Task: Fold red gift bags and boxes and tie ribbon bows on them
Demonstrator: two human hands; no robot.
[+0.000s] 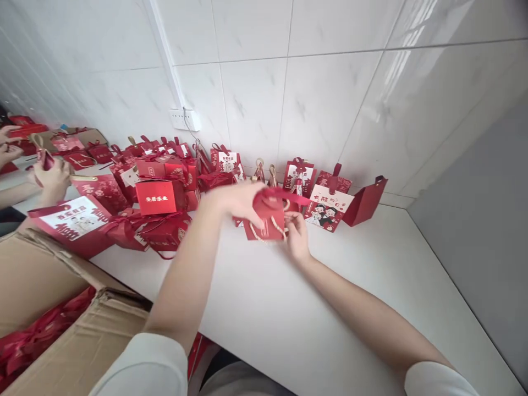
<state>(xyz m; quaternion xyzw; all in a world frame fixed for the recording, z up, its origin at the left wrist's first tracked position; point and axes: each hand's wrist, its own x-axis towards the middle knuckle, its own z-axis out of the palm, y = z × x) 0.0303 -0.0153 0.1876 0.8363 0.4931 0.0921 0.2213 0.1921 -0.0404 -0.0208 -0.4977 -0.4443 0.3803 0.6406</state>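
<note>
I'm watching two bare hands working close together at the middle of the tabletop (264, 300), toward its far side. The left hand (243, 204), a little blurred, is gripping a small red bag (267, 226) from above, its thumb lying across the front. The right hand (297, 235) is curling its fingers at the bag's right edge, beside the cord handles (277, 226); whether it is pinching anything, I can't tell. A red ribbon (295, 196) is stretching across the bag's top to the right.

Just beyond, on the right, a card (324, 215) with cartoon figures is leaning up, and a plain red box (363, 204) is standing at its right. Red boxes are crowding the left side, one box (155, 198) showing pale lettering on its front. At the near left, a carton (88, 352) is holding more red pieces. At the far left, a co-worker's hand (53, 175) is holding something red. A socket (184, 119) is sitting on the wall (256, 91) behind.
</note>
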